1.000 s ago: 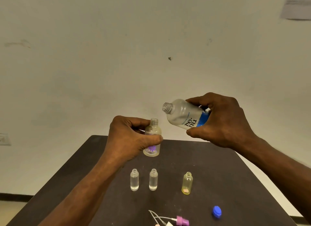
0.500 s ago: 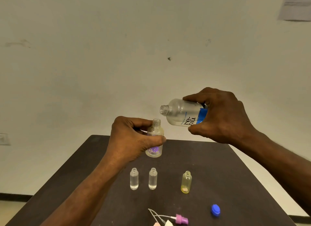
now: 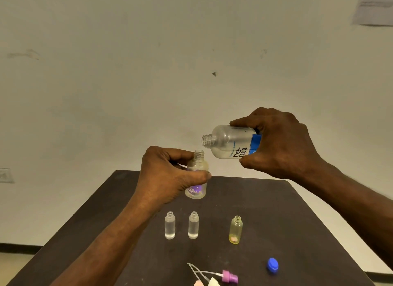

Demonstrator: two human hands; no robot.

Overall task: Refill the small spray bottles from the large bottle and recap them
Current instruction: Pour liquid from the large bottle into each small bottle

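Head view — where's the large bottle (image 3: 230, 142)?
— Tilted, right hand (image 3: 280, 143) fingers wrapped around it, mouth just above the flowered spray bottle (image 3: 196, 175) clasped in left hand (image 3: 168, 177) fingers.

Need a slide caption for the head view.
Right hand tilts large bottle toward flowered spray bottle held by left hand.

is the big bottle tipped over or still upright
Tipped. The right hand holds the large bottle nearly sideways, open neck left.
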